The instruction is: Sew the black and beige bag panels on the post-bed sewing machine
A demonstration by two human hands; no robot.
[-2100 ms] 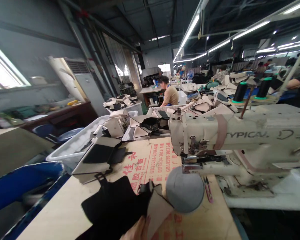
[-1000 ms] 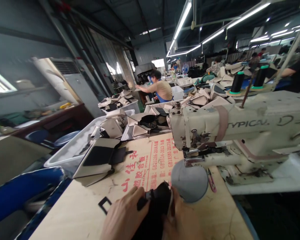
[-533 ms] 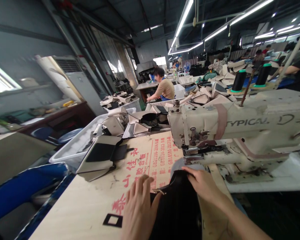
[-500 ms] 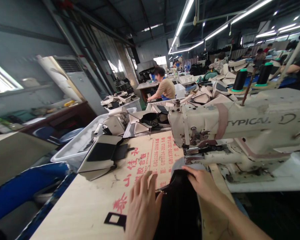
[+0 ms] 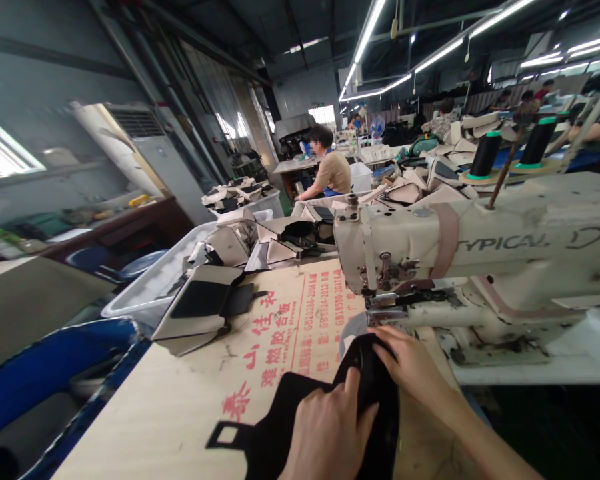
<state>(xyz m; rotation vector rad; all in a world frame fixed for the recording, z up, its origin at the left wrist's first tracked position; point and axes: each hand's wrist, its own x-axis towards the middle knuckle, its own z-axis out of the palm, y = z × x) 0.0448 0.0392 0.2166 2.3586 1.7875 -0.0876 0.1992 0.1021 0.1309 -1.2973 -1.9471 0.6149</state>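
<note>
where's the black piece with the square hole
In the head view, the black piece is at bottom centre over the printed board, under the left hand, with the right hand holding its upper edge near the sewing machine.

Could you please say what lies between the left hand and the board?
In the head view, the black piece lies between the left hand and the board.

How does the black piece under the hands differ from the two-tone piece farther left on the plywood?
The black piece looks almost wholly black from above; the two-tone piece mixes beige and black.
The left hand rests on the black piece and the right hand holds its far edge; neither touches the two-tone piece.
The black piece's holed tab points left; the two-tone piece's dark flap points right.
Both include black material.
</note>
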